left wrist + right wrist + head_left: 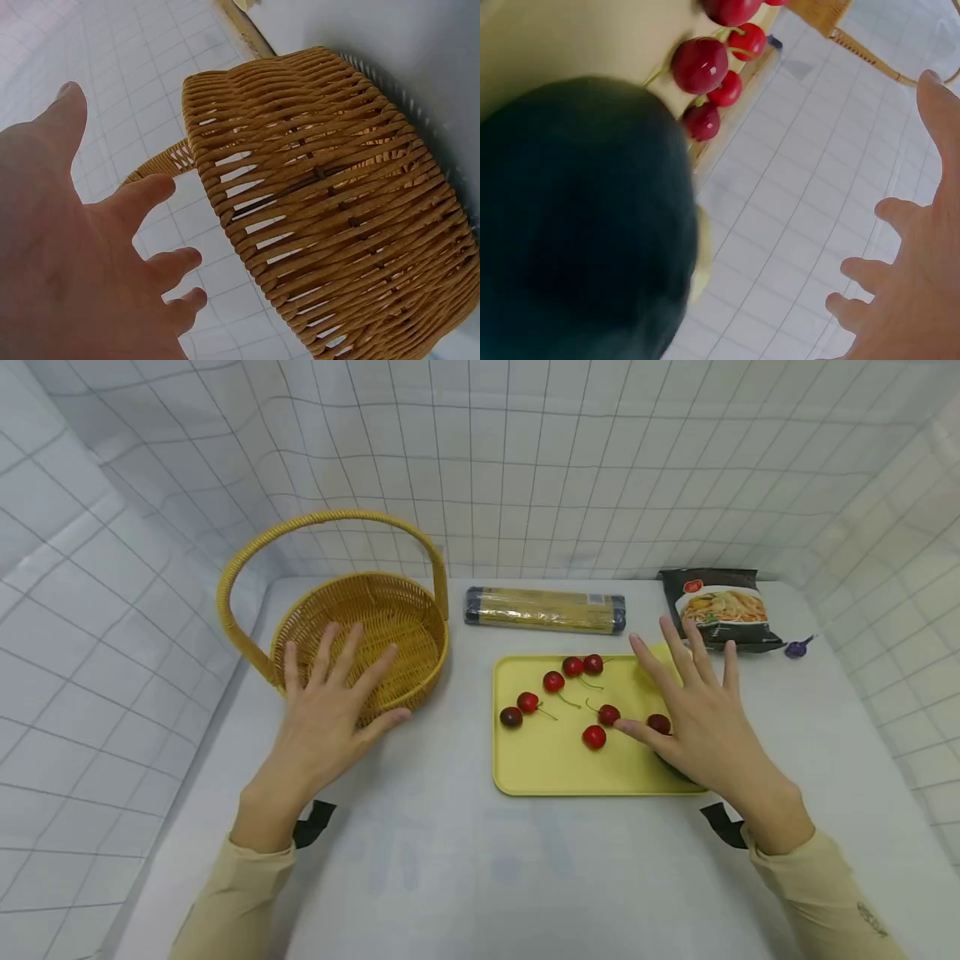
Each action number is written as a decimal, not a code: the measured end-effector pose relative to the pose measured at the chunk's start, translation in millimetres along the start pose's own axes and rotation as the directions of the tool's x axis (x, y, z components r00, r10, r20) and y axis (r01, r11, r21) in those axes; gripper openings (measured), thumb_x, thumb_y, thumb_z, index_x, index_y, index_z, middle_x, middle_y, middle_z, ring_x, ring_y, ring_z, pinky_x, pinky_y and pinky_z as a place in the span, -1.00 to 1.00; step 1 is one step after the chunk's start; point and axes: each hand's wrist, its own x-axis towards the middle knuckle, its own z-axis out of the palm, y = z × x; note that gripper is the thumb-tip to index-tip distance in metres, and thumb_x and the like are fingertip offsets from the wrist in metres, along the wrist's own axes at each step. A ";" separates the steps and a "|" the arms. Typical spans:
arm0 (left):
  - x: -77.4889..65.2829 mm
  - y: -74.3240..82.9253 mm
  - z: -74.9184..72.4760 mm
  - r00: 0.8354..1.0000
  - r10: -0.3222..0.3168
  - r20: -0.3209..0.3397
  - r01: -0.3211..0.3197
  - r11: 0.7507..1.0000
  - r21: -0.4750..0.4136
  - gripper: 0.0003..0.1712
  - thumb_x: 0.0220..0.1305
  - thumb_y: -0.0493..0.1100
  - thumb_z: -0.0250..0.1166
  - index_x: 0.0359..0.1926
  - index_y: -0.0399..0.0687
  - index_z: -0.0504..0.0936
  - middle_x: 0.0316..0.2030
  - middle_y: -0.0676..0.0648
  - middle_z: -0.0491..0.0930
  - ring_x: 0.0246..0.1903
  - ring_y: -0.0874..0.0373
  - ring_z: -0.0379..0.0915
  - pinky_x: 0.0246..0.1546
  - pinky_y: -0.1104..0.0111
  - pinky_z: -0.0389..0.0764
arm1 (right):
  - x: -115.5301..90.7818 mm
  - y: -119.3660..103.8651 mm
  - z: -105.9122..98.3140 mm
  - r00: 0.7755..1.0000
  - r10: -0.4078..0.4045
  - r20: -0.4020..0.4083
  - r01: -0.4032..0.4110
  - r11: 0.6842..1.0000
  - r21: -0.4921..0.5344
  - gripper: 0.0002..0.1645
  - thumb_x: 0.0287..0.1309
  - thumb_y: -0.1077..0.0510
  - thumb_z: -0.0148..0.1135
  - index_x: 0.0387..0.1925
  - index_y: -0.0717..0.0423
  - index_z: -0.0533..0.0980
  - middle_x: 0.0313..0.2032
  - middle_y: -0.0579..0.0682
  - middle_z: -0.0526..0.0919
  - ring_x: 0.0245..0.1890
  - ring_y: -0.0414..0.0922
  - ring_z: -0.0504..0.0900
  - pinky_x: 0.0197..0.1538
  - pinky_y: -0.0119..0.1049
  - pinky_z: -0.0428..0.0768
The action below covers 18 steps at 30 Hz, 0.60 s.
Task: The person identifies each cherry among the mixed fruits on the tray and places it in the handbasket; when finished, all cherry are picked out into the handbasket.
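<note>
My left hand (322,718) hovers with fingers spread over the near side of a yellow wicker basket (435,681) with a tall arched handle. The left wrist view shows the basket's woven wall (322,195) beside that hand, apart from it. Also spread, my right hand (697,718) is above the right part of a yellow tray (540,772) and holds nothing. Several red cherries (594,737), some with stems, lie on the tray. Under the right hand is a smooth dark rounded thing (577,225), mostly hidden in the head view; a pale yellow thing (662,653) shows behind the fingers.
A gold roll-shaped package (545,610) with dark ends lies behind the tray. To its right are a black noodle packet (723,610) and a small purple object (798,647). White gridded sheeting (510,468) surrounds the white table (480,877) at the back and sides.
</note>
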 end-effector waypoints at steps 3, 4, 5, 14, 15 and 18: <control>2.3 -2.3 -2.2 1.000 -0.008 -0.003 0.008 1.000 -0.022 -0.06 0.42 0.46 0.17 0.67 0.34 0.14 0.70 -0.18 -0.18 0.69 -0.12 -0.51 0.50 -0.35 -0.52 | 6.5 -4.5 2.7 1.000 -0.003 0.020 0.003 1.000 0.004 0.20 0.25 -0.51 0.26 0.71 -0.24 -0.03 0.72 0.01 -0.27 0.70 0.14 -0.31 0.51 0.50 -0.33; 1.8 -3.9 -3.7 1.000 -0.011 -0.007 0.010 1.000 -0.029 -0.05 0.41 0.46 0.18 0.67 0.34 0.13 0.70 -0.17 -0.18 0.69 -0.12 -0.51 0.50 -0.35 -0.53 | 9.6 -6.7 4.1 1.000 -0.009 0.027 0.009 1.000 0.007 0.22 0.22 -0.47 0.32 0.71 -0.24 -0.04 0.72 0.01 -0.28 0.70 0.14 -0.31 0.51 0.51 -0.32; 1.2 -5.7 -5.3 1.000 -0.013 -0.014 0.012 0.999 -0.038 -0.05 0.40 0.46 0.20 0.67 0.35 0.13 0.70 -0.17 -0.18 0.69 -0.11 -0.51 0.50 -0.34 -0.54 | 12.9 -8.9 5.5 0.999 -0.015 0.033 0.015 1.000 0.011 0.24 0.20 -0.43 0.37 0.71 -0.24 -0.04 0.72 0.01 -0.28 0.70 0.14 -0.31 0.51 0.50 -0.31; 3.5 -16.2 -21.7 0.985 0.030 -0.171 -0.051 0.992 -0.118 -0.01 0.39 0.61 -0.04 0.65 0.25 0.20 0.69 -0.17 -0.11 0.69 -0.17 -0.35 0.52 -0.35 -0.43 | 41.4 -26.1 12.8 0.998 -0.067 0.015 0.065 0.996 0.061 0.27 0.16 -0.38 0.44 0.71 -0.27 -0.04 0.72 -0.01 -0.29 0.70 0.15 -0.26 0.54 0.46 -0.33; 4.2 -16.0 -24.0 0.979 0.037 -0.200 -0.064 0.989 -0.131 0.00 0.39 0.63 -0.08 0.64 0.24 0.22 0.69 -0.17 -0.08 0.68 -0.17 -0.32 0.53 -0.33 -0.43 | 44.6 -28.2 13.5 0.997 -0.068 0.018 0.067 0.995 0.070 0.27 0.17 -0.37 0.44 0.71 -0.27 -0.05 0.72 -0.01 -0.29 0.70 0.14 -0.27 0.55 0.44 -0.34; 7.1 -14.6 -31.9 0.947 0.075 -0.311 -0.133 0.976 -0.170 0.00 0.39 0.63 -0.08 0.60 0.14 0.33 0.67 -0.17 0.02 0.66 -0.23 -0.18 0.56 -0.29 -0.37 | 55.3 -35.9 14.5 0.997 -0.072 0.019 0.069 0.992 0.105 0.23 0.20 -0.35 0.44 0.71 -0.25 -0.02 0.72 0.01 -0.25 0.70 0.13 -0.23 0.56 0.41 -0.34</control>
